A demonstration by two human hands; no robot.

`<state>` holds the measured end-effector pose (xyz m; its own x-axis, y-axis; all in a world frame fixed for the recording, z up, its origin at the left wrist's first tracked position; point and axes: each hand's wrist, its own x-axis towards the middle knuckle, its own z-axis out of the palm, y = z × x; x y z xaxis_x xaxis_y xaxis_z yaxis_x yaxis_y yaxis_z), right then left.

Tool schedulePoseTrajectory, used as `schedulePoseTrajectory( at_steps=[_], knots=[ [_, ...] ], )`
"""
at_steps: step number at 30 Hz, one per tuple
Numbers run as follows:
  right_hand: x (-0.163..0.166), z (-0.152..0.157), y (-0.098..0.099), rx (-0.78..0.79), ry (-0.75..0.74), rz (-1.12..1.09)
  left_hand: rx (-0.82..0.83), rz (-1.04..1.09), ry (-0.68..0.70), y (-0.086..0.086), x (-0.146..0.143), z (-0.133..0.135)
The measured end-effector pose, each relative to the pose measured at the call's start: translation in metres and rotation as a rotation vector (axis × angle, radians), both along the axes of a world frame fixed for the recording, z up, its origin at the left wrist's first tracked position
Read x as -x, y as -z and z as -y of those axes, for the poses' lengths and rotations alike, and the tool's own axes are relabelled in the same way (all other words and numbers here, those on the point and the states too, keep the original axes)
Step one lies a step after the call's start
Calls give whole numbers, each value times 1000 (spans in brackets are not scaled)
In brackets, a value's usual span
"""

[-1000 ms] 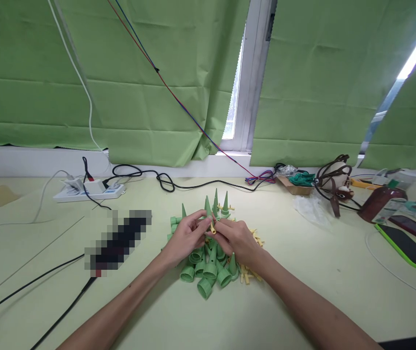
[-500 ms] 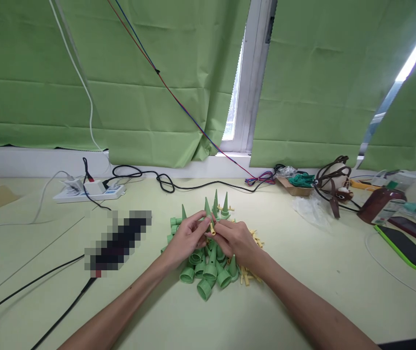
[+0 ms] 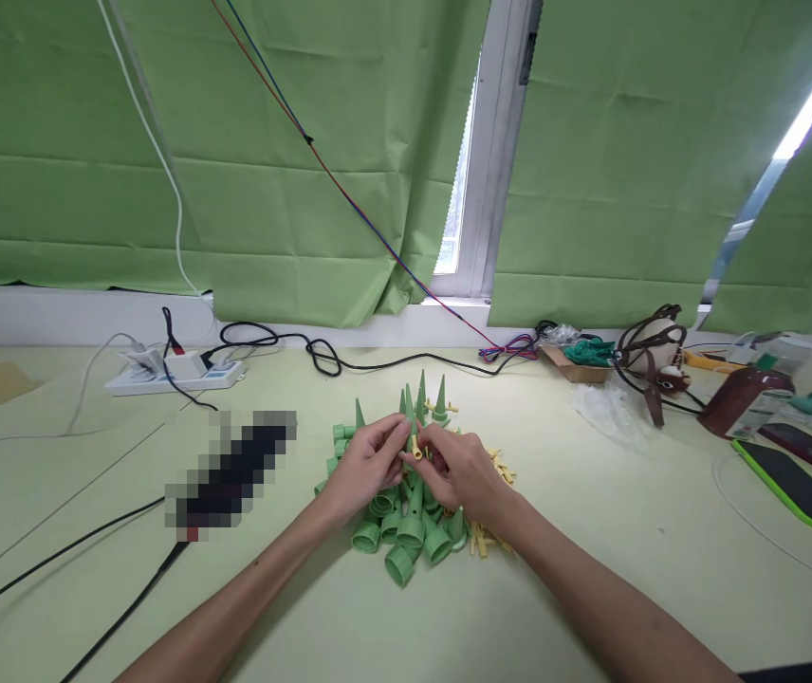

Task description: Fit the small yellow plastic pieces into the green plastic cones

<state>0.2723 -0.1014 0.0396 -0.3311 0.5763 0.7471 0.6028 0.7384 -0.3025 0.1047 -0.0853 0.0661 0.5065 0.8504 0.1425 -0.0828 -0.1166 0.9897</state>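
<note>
The left hand (image 3: 361,471) is bent inward, its thumb and forefinger pinched together at the lower part of a tapering green plastic cone (image 3: 410,415), which stands point upward above the pile. The right hand (image 3: 464,471) faces it, fingers curled and thumb and forefinger slightly parted beside a short, hollow yellow plastic tube (image 3: 416,450). This tube sits between the two hands, at the cone's near side, its round opening facing the wearer; whether the right fingertips grip it or merely touch it cannot be told.

Beneath and around the hands lies a heap of similar green plastic spikes with wide, hollow, cup-like bases (image 3: 399,565), some upright, others tipped over with their openings showing. Just to the right of the heap, partly behind the right wrist, small yellow plastic tubes (image 3: 481,543) lie scattered on the pale cream surface (image 3: 591,579).

Farther left is a dark, elongated object (image 3: 235,474), obscured by pixelation, and beyond it a white plastic power strip (image 3: 185,379) with plugs in it. Well to the right are a crumpled clear plastic bag (image 3: 609,415), a reddish-brown bottle (image 3: 744,400) tilted over and a black phone with a bright green edge (image 3: 801,486). Green fabric curtains (image 3: 270,190) hang at the back.
</note>
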Motion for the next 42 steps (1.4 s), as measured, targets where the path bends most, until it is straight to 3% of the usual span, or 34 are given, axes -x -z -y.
schedulePoseTrajectory(
  at_steps=[42],
  knots=[
    [-1,0,1,134,-87,-40,-42,-68,-52,4,-2,2]
  ],
)
